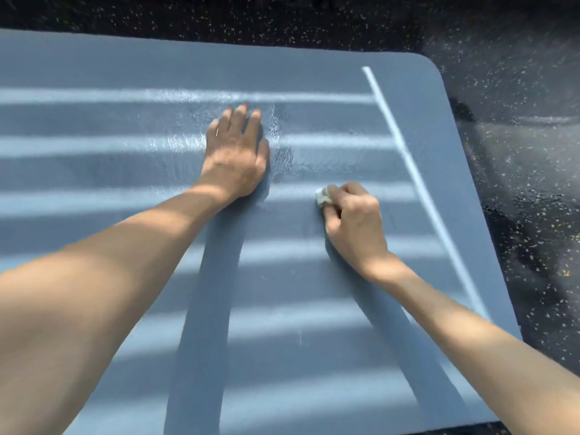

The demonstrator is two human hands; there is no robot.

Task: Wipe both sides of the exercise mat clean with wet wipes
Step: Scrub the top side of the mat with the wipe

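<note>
The right hand (354, 215) covers most of the wet wipe (322, 196); the mat (110, 180) runs off the left edge.

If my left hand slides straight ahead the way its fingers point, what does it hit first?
Nothing, it seems: the left hand has only bare, wet-looking mat ahead, then the speckled floor.

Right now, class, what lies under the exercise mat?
A dark speckled floor shows beyond the far and right edges of the exercise mat; anything directly beneath is hidden by it.

Blue mat (125, 67) flat, wet-streaked; crumpled white wipe (322, 196) on it
</note>
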